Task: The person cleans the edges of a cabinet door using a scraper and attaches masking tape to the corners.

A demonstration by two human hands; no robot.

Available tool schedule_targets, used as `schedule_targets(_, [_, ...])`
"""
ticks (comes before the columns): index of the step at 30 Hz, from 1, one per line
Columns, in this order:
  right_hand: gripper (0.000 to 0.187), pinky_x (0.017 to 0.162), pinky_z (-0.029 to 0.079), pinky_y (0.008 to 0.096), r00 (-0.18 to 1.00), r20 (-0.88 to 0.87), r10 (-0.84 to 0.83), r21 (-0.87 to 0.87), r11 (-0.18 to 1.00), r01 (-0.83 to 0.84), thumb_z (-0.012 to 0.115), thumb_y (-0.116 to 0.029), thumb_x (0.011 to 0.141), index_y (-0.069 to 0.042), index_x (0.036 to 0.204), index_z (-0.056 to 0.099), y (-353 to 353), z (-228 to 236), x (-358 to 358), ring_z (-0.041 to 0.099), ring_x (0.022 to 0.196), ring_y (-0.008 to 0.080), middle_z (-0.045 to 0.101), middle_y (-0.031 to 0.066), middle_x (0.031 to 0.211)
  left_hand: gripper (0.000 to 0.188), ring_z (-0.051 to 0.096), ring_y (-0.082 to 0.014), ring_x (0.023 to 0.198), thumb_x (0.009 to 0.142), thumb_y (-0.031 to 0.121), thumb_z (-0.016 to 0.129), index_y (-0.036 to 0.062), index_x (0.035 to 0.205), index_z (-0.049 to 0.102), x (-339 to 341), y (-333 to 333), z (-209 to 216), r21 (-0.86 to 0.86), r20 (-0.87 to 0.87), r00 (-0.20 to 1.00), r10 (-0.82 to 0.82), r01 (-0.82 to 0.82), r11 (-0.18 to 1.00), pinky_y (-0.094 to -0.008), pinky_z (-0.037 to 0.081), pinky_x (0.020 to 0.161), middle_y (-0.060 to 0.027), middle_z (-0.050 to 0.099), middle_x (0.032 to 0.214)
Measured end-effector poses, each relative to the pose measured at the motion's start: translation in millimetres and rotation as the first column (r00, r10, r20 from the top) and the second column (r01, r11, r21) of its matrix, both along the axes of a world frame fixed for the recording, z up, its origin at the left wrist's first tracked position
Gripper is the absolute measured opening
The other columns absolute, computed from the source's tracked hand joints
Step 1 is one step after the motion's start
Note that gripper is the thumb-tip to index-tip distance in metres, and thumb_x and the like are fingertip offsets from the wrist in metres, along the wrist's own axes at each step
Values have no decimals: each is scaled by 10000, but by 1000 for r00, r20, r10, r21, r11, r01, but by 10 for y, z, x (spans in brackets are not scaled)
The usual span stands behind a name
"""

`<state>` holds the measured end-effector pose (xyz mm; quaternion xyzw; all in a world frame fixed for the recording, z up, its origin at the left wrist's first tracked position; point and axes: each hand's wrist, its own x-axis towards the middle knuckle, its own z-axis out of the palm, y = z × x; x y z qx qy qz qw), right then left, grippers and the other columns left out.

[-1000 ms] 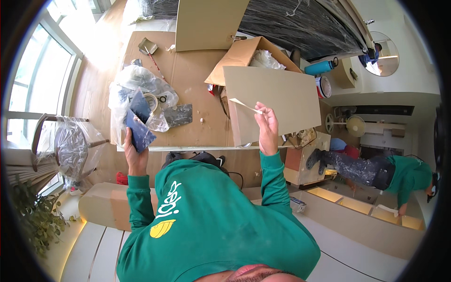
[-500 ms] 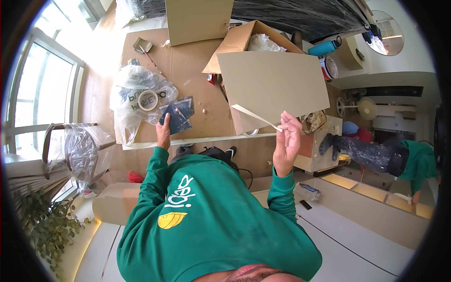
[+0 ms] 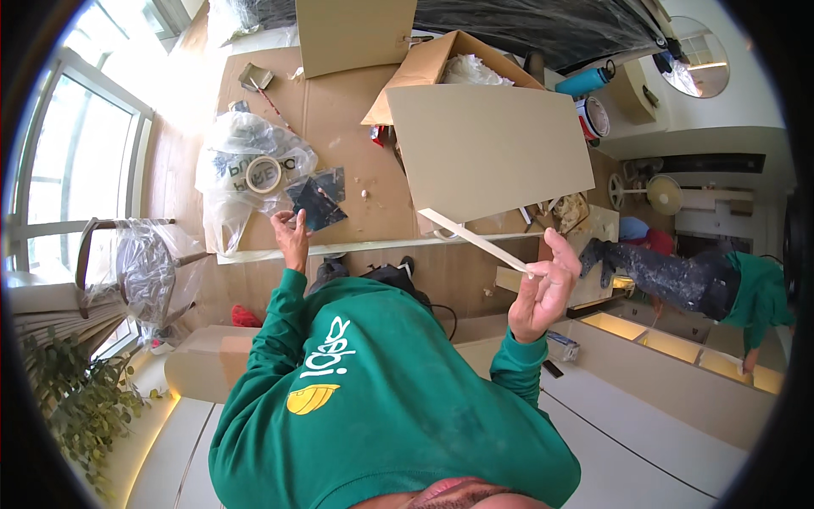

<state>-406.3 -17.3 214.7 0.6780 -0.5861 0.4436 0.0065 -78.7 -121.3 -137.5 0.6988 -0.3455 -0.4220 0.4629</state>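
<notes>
My right hand pinches the lower end of a narrow cream strip, which looks like masking tape and slants up to the left. My left hand is beside a small dark sheet, its thumb at the sheet's edge and its fingers apart. That sheet overlaps another greyish-dark sheet on the cardboard. Just up and left, a roll of masking tape rests on a crumpled clear plastic bag. A large beige panel is beyond the strip.
Brown cardboard covers the floor ahead. An open carton stands behind the panel, near a blue bottle and a bucket. A plastic-wrapped chair is at left. Another person in green bends at far right.
My right hand has moved right and down, and the strip now slants more steeply. My left hand has loosened from the dark sheet and shifted slightly left.
</notes>
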Motion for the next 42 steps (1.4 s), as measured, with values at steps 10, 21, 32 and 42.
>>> schedule_targets(10, [246,1033,501,540,977,-56,208,-180,960,-215,569,-332,1036,-90,994,580,297,-21,-375,594,1169,379,605,181,1223,702,654,-199,1033,955,558,650,41,1391,461,-972,201,1026,39,-348,897,-272,304,952,-340,477,872,-113,693,1147])
schedule_targets(21, [288,891,579,456,926,124,358,-481,837,-259,589,-345,1007,-76,1054,497,864,-353,-687,624,1012,324,595,192,1158,367,608,-178,1069,982,225,689,30,1269,569,-1529,257,1887,-490,22,996,-83,84,868,-322,459,939,-89,681,1161])
schedule_targets(32, [226,1013,451,372,701,702,124,-82,992,-93,639,-54,959,3,1161,555,1302,-525,-1567,610,1104,234,626,163,1167,628,614,-206,1059,875,227,790,21,1420,556,-2998,1194,2490,-473,2,375,-927,817,329,-358,503,857,-114,663,1241])
schedule_targets(42, [384,998,463,346,586,793,-165,105,985,136,707,-64,928,10,1269,548,1591,-1194,-1943,575,1100,179,605,104,1178,388,649,-161,1116,931,46,730,-10,1287,586,-3574,1393,2528,-356,-472,238,-849,830,430,-290,514,1009,-83,665,1195])
